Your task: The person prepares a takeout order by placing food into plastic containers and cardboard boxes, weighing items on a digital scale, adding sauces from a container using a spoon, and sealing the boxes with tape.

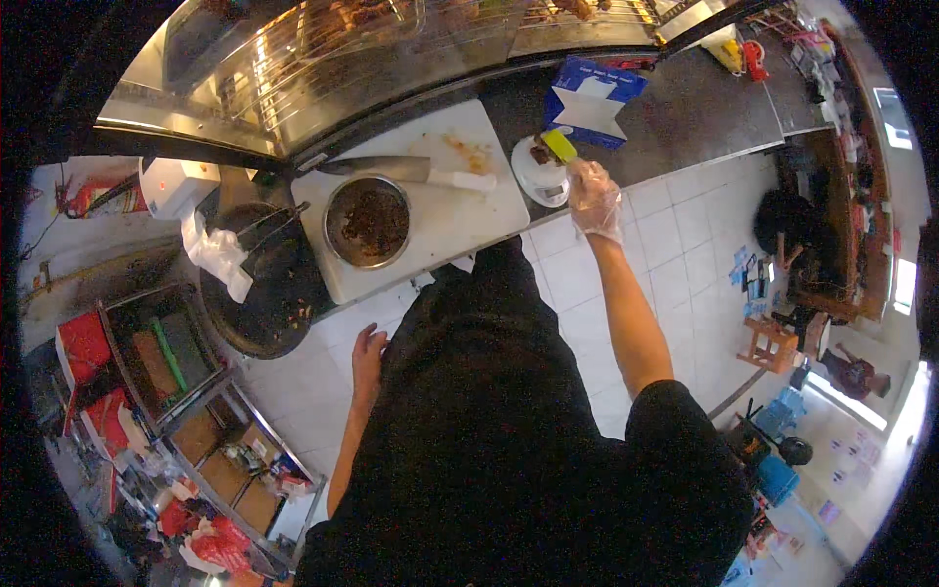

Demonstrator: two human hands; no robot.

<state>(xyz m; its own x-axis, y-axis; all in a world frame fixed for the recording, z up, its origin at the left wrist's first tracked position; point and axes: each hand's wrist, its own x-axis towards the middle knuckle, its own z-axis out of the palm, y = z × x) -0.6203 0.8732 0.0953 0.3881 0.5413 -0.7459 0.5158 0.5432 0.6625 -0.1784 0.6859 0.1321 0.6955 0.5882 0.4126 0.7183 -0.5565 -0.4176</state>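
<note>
In a clear plastic glove, my right hand (593,192) is closed around a lime-green utensil (560,146), whose kind I cannot tell for sure. Its head is over a round white kitchen scale (534,176), beside dark brown food (541,152) on the scale's top. Bare and empty, my left hand (369,359) hangs at my side with loosely bent fingers. A white cutting board (447,227) bears a steel bowl (367,220) of dark, chopped-looking food. Behind the bowl lies a large knife (411,170) with a white handle, near orange stains on the board.
A blue carton (587,103) with a white opening stands behind the scale. Left of the board are a black wok-like pan (257,315) and a white dispenser (176,187) with hanging paper. A lit glass display case (352,66) borders the counter. A person (855,374) is far right.
</note>
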